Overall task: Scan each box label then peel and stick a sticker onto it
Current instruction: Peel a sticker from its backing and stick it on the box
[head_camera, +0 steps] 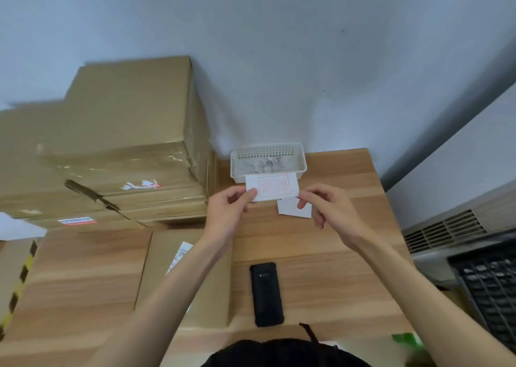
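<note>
Wooden table [335, 255], both hands raised, pinching sticker [272, 186] ends

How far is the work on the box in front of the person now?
Scanning looks finished: the black handheld scanner lies on the wooden table. In hand: left hand and right hand pinch the white red-printed sticker. Left: sticking it onto the flat brown cardboard box.

Ctr frame: left hand [227, 209] & right hand [325, 206] pinch sticker [272, 186] by its ends, above desk [335, 255]. White basket [268, 161] behind. Black scanner [266, 294] lower ctr. Box [192, 277] beside it, left.
</note>
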